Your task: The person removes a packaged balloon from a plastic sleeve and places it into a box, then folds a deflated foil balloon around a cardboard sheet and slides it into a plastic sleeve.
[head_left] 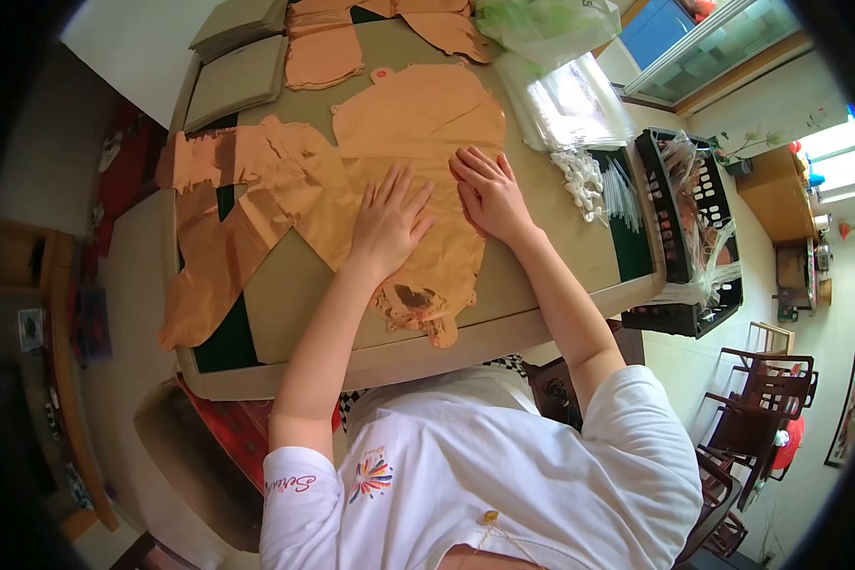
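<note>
A flat, shiny rose-gold foil balloon (418, 109) lies on the table before me, with small tabs along its outline and a crinkled lower end. My left hand (389, 223) rests palm down on its middle, fingers spread. At the balloon's right side, my right hand (489, 195) has its fingers bent together over the foil edge; the fingers' undersides are hidden. Left of my left hand, a second creased copper-coloured foil piece (247, 204) partly meets the balloon and reaches past the table's left edge.
Grey-brown stacked pads (237, 81) and more foil (323, 47) lie at the back left. Clear plastic bags (570, 100), a white bundle (579, 180) and thin clear sticks (621, 195) are on the right. A black crate (670, 209) stands beyond the right table edge (651, 285).
</note>
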Demonstrator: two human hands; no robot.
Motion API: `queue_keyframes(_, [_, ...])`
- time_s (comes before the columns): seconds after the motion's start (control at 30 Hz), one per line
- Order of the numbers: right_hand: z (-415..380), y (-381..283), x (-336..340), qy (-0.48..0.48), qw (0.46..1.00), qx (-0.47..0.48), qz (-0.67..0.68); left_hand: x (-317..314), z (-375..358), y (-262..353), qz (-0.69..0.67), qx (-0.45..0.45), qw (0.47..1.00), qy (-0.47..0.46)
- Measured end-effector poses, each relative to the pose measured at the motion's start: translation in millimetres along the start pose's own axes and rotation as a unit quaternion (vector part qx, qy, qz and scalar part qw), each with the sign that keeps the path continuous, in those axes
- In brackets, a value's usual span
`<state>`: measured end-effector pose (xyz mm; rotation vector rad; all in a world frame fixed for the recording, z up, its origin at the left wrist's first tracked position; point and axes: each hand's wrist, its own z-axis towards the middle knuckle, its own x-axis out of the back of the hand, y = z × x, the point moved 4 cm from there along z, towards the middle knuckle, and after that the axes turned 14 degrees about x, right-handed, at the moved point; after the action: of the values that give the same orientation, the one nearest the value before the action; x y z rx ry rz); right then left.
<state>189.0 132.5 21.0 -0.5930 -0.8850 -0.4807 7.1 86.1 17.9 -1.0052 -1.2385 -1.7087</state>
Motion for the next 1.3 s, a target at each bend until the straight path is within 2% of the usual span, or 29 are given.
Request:
queue_keyframes(0.57, [3, -2, 4, -0.006, 1.000, 0.004, 0.001, -2, -10, -1, -0.005, 0.013, 1.000, 0.000])
queue_keyframes(0.67, [2, 5, 5, 0.054, 0.998, -0.026, 0.037, 1, -10, 1, -0.007, 0.011, 1.000, 0.004])
queue_keyframes(0.77, [0, 10, 4, 0.089, 0.996, -0.031, 0.005, 2, -10, 1, -0.003, 0.009, 1.000, 0.005])
queue_keyframes(0.97, [7, 17, 11, 0.049, 0.989, -0.128, -0.063, 2, -11, 1, 0.001, 0.020, 1.000, -0.018])
queue_keyframes(1.07, [9, 30, 8, -0.015, 0.984, -0.169, -0.054, -2, -9, -2, -0.008, 0.031, 0.999, -0.018])
queue_keyframes(1.17, [15, 35, 11, -0.053, 0.978, -0.201, 0.019, -2, -9, -2, -0.011, 0.038, 0.999, -0.026])
queue_keyframes(1.27, [20, 29, 15, -0.057, 0.944, -0.302, 0.122, -3, -10, -3, -0.007, 0.043, 0.998, -0.037])
queue_keyframes(1.3, [20, 28, 16, -0.053, 0.949, -0.294, 0.101, -2, -10, -3, -0.004, 0.048, 0.998, -0.035])
